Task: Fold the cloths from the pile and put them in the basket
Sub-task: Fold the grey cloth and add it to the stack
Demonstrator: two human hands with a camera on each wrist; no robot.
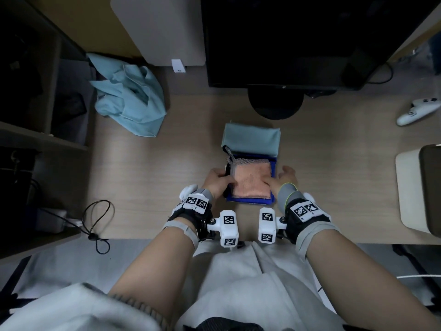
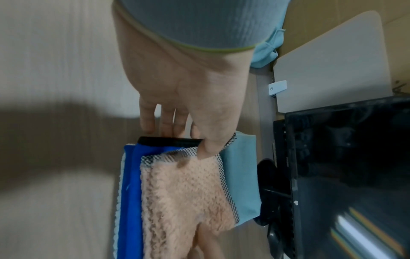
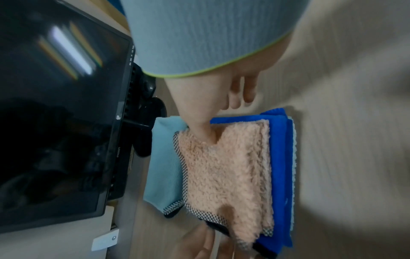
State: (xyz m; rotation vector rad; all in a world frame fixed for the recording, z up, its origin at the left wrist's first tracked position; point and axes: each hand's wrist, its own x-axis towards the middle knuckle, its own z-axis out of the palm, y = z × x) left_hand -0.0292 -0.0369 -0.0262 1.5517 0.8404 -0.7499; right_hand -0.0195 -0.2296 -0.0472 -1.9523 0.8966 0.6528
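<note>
A stack of folded cloths lies mid-desk. A fuzzy pink cloth (image 1: 251, 183) with a checked mesh border is on top, above a blue cloth (image 1: 248, 199) and a light teal cloth (image 1: 250, 139). My left hand (image 1: 226, 177) pinches the stack's left edge, with the thumb on the mesh border (image 2: 168, 158) and the fingers (image 2: 155, 122) at the black edge. My right hand (image 1: 280, 175) is at the stack's right edge. Its thumb (image 3: 204, 129) presses into the pink cloth (image 3: 224, 166), and its fingers (image 3: 241, 91) hang loosely beside the stack. A crumpled teal pile (image 1: 130, 101) sits at the back left.
A dark monitor (image 1: 286, 39) on a round black base (image 1: 275, 103) stands just behind the stack. A white container (image 1: 415, 187) with a dark inside is at the right edge. A white controller (image 1: 415, 111) lies at the back right, and a looped cable (image 1: 97, 218) at the front left. Shelves (image 1: 43, 139) stand to the left.
</note>
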